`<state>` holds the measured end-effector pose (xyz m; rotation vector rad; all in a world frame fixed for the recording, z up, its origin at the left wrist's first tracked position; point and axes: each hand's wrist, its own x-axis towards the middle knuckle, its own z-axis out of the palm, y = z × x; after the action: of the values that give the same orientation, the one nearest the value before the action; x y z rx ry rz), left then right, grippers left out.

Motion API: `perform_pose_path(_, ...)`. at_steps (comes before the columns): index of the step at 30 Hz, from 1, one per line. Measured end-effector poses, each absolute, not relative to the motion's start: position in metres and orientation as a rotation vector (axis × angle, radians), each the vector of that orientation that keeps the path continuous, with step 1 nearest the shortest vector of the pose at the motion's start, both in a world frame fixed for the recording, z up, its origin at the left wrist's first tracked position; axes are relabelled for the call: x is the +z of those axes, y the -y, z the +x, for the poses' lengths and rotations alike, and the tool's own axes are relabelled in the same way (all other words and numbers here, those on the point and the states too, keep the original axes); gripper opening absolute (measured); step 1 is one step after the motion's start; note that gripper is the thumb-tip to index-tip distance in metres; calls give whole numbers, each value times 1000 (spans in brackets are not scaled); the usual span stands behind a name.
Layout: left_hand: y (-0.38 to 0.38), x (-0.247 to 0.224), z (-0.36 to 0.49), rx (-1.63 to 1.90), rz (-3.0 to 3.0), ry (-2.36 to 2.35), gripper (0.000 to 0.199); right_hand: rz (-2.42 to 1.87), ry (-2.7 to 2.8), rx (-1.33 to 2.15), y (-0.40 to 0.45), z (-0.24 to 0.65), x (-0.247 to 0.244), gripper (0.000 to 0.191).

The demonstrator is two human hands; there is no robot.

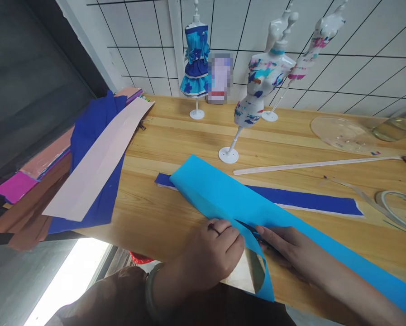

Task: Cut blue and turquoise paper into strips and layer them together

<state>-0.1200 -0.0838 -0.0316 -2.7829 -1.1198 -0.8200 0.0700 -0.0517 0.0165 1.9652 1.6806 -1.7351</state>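
Note:
A long bright-blue sheet of paper (216,190) lies diagonally over the table, its near part cut into a strip that curls down toward the edge. My left hand (219,249), with a dark ring and a bangle at the wrist, pinches the sheet's near edge. Close by on the right, my right hand (287,244) grips dark scissors (250,227) whose blade lies at the cut in the paper; the handles are mostly hidden by my fingers. Under the blue sheet runs a dark-blue strip with a pale edge (311,199).
Dark-blue cloth-like material (97,136), a pale pink sheet (101,158) and brown folded sheets (36,203) pile up left. Behind stand a small blue-dressed mannequin (196,59) and paint-spotted mannequins (267,81). At right are a tape roll (401,210) and clear plate (341,133).

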Motion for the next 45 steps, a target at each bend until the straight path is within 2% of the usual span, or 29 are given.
perform_pose_path(24,84,-33,-123,-705,-2792,1099,23,1946,-1906,-1594,55,76,-5,49)
perform_pose_path(31,83,-32,-126,-730,-2790,1292,17,1966,-1900,-1540,56,73,2,49)
perform_pose_path(36,78,-29,-139,-694,-2743,1527,18,1967,-1902,-1588,57,70,11,46)
perform_pose_path(39,77,-31,-145,-704,-2789,1496,14,1942,-1857,-1658,57,68,18,47)
perform_pose_path(45,80,-36,-145,-682,-2777,1398,17,1962,-1647,-1768,59,65,31,47)
